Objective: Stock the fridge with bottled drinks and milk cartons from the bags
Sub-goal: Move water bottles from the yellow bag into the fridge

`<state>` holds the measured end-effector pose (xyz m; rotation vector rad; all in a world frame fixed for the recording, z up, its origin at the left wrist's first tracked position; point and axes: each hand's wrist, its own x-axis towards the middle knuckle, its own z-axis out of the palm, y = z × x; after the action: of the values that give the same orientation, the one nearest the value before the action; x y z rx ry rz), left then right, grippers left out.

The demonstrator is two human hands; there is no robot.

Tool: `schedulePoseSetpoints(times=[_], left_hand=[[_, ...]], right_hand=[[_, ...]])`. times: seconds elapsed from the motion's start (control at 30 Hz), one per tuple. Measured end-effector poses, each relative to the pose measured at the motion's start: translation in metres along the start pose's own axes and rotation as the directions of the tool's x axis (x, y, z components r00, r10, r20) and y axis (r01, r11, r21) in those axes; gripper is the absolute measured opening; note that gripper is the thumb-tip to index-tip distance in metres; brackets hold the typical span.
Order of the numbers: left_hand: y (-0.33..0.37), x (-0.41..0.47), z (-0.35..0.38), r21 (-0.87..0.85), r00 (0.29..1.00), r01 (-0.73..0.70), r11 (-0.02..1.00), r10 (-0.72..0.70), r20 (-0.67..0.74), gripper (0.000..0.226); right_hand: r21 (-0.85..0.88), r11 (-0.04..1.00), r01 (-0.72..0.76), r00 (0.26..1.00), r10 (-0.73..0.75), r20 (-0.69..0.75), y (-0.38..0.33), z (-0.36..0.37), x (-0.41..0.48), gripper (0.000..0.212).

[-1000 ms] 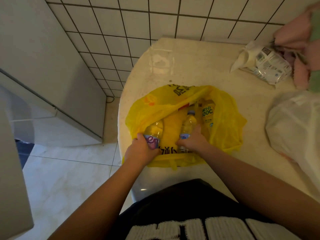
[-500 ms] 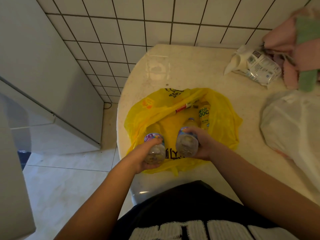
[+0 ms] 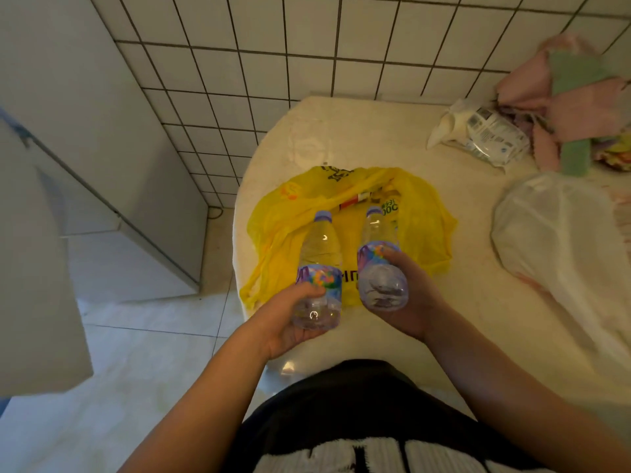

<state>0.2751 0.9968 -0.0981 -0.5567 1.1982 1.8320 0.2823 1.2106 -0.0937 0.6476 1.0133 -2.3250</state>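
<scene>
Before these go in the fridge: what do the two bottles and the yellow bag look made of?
Left bottle, right bottle: likely clear glossy plastic; yellow shows through, highlights glint, printed film labels. Yellow bag: thin, slightly translucent plastic film, crinkled and slumped flat.

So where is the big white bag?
The white bag lies on the table at the head view's right edge, right of the yellow bag, below the pink cloths.

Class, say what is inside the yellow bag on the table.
Inside the yellow bag a green-lettered drink label and a red-and-white item show. Its folds hide whatever else is in it.
</scene>
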Motion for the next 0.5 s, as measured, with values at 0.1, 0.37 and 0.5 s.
schedulePoseSetpoints(times=[0.1, 0.37, 0.5], left_hand=[[-0.022, -0.021, 0.005, 0.063, 0.988, -0.157, 0.986, 0.156, 0.021, 0.054], [-0.109, -0.094, 0.007, 0.178, 0.929, -0.365, 0.914, 0.371, 0.003, 0.075], [-0.161, -0.137, 0.003, 0.153, 0.932, -0.347, 0.925, 0.359, -0.058, 0.065]], right_hand=[[-0.001, 0.998, 0.058, 0.998, -0.058, 0.033, 0.018, -0.001, -0.032, 0.046], [-0.088, 0.955, 0.283, 0.952, -0.291, -0.094, 0.097, -0.005, -0.122, 0.027], [-0.161, 0.94, 0.301, 0.941, -0.32, -0.109, 0.146, -0.007, -0.16, 0.044]])
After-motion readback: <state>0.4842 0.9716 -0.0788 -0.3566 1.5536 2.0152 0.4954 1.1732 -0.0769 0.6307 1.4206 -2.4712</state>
